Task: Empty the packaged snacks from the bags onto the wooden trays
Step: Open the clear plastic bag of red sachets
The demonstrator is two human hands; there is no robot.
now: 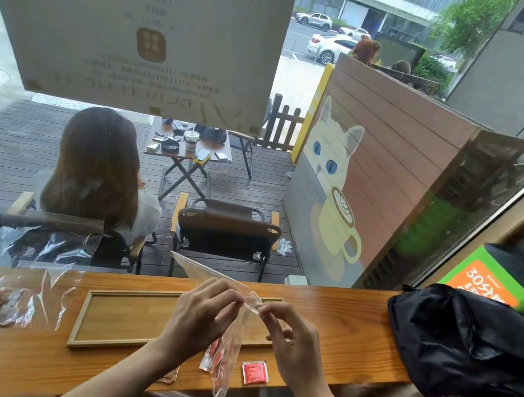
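Both hands, L [201, 312] & R [293, 340], pinch the crinkly clear plastic bag [231, 348] above the shallow rectangular wooden tray [118, 319]; flat red snack packet [254, 373] lies on the counter [352, 333] nr tray.

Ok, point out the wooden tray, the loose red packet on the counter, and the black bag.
wooden tray [118, 319], head view, bare floor of the tray
red packet [254, 372], head view, middle of its face
black bag [467, 347], head view, crumpled top fabric
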